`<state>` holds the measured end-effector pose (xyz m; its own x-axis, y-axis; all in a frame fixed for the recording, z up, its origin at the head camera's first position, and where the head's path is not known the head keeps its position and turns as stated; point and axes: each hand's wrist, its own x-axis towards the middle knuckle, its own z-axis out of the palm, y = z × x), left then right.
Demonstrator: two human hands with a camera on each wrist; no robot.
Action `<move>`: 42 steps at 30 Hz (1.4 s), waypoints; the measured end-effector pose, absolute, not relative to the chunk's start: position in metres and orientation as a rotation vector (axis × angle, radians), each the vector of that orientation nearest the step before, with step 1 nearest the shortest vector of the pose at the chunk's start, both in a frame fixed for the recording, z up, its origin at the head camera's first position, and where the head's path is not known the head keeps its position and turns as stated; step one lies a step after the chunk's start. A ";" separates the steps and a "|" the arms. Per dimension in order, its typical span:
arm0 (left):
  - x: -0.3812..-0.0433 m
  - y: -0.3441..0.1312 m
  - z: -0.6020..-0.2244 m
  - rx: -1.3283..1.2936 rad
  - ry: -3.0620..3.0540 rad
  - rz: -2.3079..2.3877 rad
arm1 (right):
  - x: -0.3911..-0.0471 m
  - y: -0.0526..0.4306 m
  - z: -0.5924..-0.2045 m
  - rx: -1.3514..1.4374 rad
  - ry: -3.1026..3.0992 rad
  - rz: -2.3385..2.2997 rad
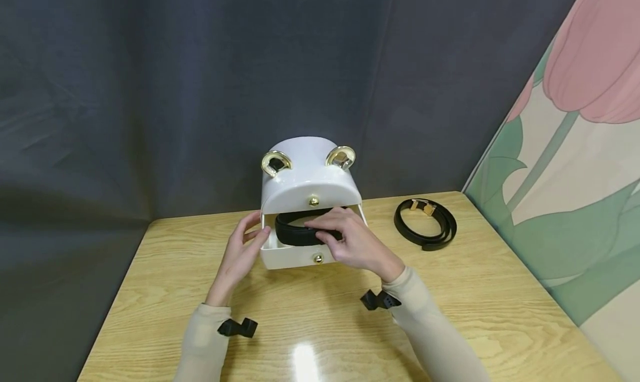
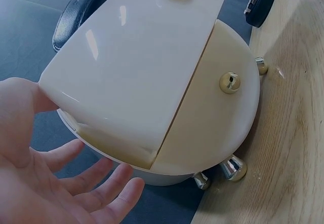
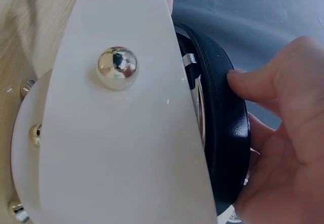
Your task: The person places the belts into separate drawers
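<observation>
A coiled black belt (image 1: 298, 235) sits partly inside the pulled-out upper drawer (image 1: 290, 258) of a glossy white box (image 1: 308, 171). My right hand (image 1: 352, 240) pinches it between thumb and fingers at the drawer's right side. In the right wrist view the belt (image 3: 230, 128) rises above the drawer front, and a silvery metal piece shows inside the coil. My left hand (image 1: 245, 246) is at the drawer's left side. In the left wrist view its loosely spread fingers (image 2: 104, 171) touch the box's rim, and the thumb tip is hidden behind the drawer's corner.
Another coiled black belt (image 1: 425, 243) with a gold buckle lies on the wooden table (image 1: 170, 265), right of the box. Gold ear-like rings (image 1: 341, 156) top the box. Dark curtain (image 1: 210, 93) hangs behind, and a tulip-patterned panel (image 1: 575, 204) stands at the right.
</observation>
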<state>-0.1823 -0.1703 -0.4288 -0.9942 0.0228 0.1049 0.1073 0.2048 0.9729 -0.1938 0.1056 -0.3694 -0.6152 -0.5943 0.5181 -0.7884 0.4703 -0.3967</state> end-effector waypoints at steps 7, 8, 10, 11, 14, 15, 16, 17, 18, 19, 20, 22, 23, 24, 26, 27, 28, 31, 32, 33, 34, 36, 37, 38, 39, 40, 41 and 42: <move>-0.183 -0.170 -0.428 -0.137 -2.383 -1.930 | -0.200 0.106 -0.372 1.160 -2.446 0.930; -0.183 -0.170 -0.427 -0.137 -2.383 -1.931 | -0.201 0.106 -0.373 1.160 -2.452 0.935; -0.183 -0.170 -0.427 -0.137 -2.385 -1.931 | -0.203 0.105 -0.376 1.162 -2.463 0.935; -0.183 -0.170 -0.427 -0.138 -2.385 -1.931 | -0.203 0.105 -0.377 1.162 -2.466 0.935; -0.183 -0.170 -0.426 -0.141 -2.384 -1.929 | -0.205 0.105 -0.378 1.148 -2.495 0.943; -0.183 -0.170 -0.426 -0.141 -2.383 -1.929 | -0.205 0.105 -0.378 1.143 -2.505 0.946; -0.183 -0.170 -0.426 -0.140 -2.383 -1.928 | -0.205 0.105 -0.377 1.138 -2.515 0.953; -0.183 -0.170 -0.426 -0.139 -2.383 -1.928 | -0.206 0.105 -0.376 1.129 -2.532 0.966; -0.183 -0.170 -0.425 -0.138 -2.383 -1.928 | -0.206 0.105 -0.375 1.122 -2.547 0.979; -0.183 -0.170 -0.425 -0.136 -2.382 -1.929 | -0.206 0.105 -0.374 1.115 -2.561 0.997; -0.183 -0.170 -0.425 -0.135 -2.381 -1.930 | -0.207 0.104 -0.373 1.109 -2.578 1.017; -0.183 -0.170 -0.426 -0.133 -2.380 -1.932 | -0.208 0.103 -0.371 1.093 -2.616 1.077; -0.183 -0.170 -0.426 -0.133 -2.379 -1.934 | -0.209 0.103 -0.370 1.082 -2.640 1.108; -0.183 -0.171 -0.426 -0.132 -2.379 -1.934 | -0.211 0.102 -0.368 1.073 -2.663 1.139; -0.183 -0.171 -0.426 -0.130 -2.380 -1.933 | -0.214 0.101 -0.366 1.053 -2.712 1.203; -0.183 -0.171 -0.426 -0.128 -2.381 -1.932 | -0.216 0.101 -0.365 1.038 -2.741 1.229; -0.182 -0.171 -0.426 -0.126 -2.384 -1.930 | -0.217 0.100 -0.364 1.031 -2.766 1.241; -0.182 -0.171 -0.427 -0.119 -2.388 -1.925 | -0.222 0.099 -0.364 1.016 -2.840 1.238; -0.181 -0.171 -0.427 -0.118 -2.389 -1.925 | -0.224 0.099 -0.364 1.016 -2.862 1.229; -0.181 -0.171 -0.428 -0.117 -2.390 -1.927 | -0.225 0.098 -0.364 1.013 -2.886 1.225; -0.181 -0.170 -0.428 -0.117 -2.390 -1.929 | -0.227 0.098 -0.365 1.018 -2.903 1.222; -0.181 -0.170 -0.430 -0.122 -2.386 -1.935 | -0.229 0.098 -0.366 1.026 -2.932 1.235; -0.181 -0.170 -0.430 -0.124 -2.384 -1.937 | -0.231 0.098 -0.367 1.029 -2.945 1.250; -0.181 -0.170 -0.431 -0.124 -2.383 -1.936 | -0.232 0.098 -0.368 1.033 -2.958 1.273; -0.181 -0.169 -0.431 -0.125 -2.380 -1.937 | -0.234 0.098 -0.368 1.039 -2.968 1.292; -0.181 -0.169 -0.431 -0.127 -2.378 -1.935 | -0.235 0.098 -0.369 1.050 -2.975 1.310; -0.182 -0.169 -0.431 -0.128 -2.376 -1.934 | -0.237 0.097 -0.369 1.054 -2.985 1.329; -0.182 -0.169 -0.431 -0.126 -2.376 -1.932 | -0.238 0.097 -0.370 1.055 -2.996 1.345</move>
<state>-0.1816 -0.1691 -0.4312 -0.9937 0.0154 0.1114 0.1122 0.2028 0.9728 -0.2384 0.0972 -0.3697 -0.7702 -0.6370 -0.0305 -0.4007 0.5206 -0.7540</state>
